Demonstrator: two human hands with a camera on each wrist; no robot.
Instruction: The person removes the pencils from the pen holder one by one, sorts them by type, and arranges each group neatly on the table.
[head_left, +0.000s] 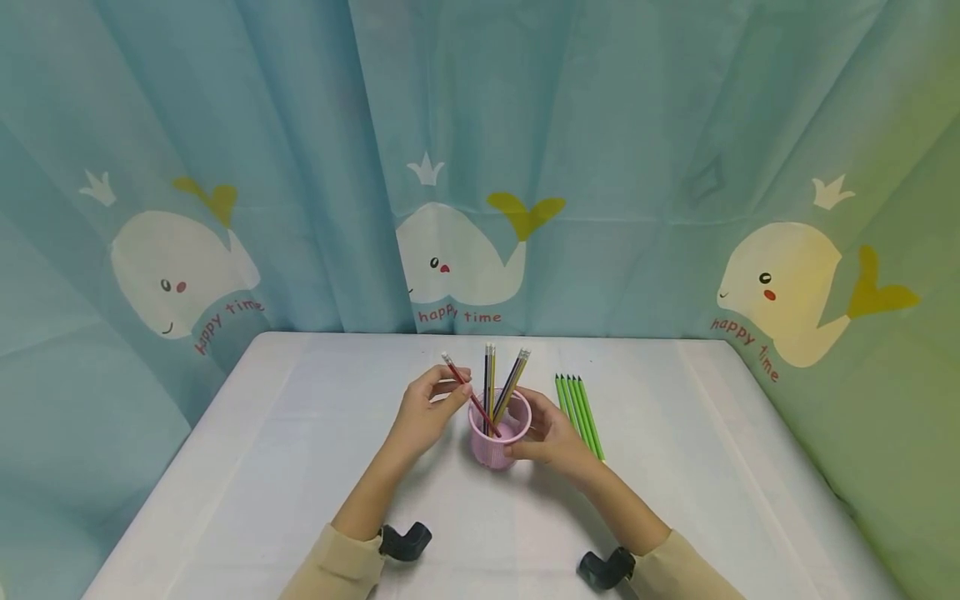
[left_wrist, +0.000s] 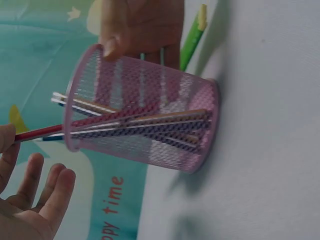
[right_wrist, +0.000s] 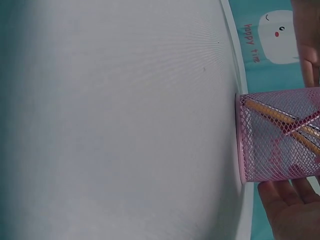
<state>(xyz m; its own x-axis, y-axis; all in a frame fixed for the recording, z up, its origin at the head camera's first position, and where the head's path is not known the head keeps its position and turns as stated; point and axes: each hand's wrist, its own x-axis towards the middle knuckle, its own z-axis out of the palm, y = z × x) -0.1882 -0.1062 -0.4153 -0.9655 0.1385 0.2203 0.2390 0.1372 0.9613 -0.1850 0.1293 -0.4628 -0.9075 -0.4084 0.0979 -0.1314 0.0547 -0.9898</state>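
A pink mesh pencil cup (head_left: 491,454) stands upright on the table, and my right hand (head_left: 557,440) holds its right side with the thumb near the front. My left hand (head_left: 423,410) pinches a red pencil (head_left: 454,367) between thumb and fingertips near its upper end. That pencil slants down over the rim, its lower part inside the cup, as the left wrist view shows through the mesh (left_wrist: 115,75). Several dark-and-yellow striped pencils (head_left: 516,377) lean inside the cup. The left hand's other fingers (left_wrist: 57,192) are spread apart from the cup.
Several green pencils (head_left: 579,412) lie side by side on the white table (head_left: 675,483), just right of the right hand. A blue curtain (head_left: 622,167) printed with whales hangs behind the table. Dark wrist mounts (head_left: 405,542) sit by both sleeves.
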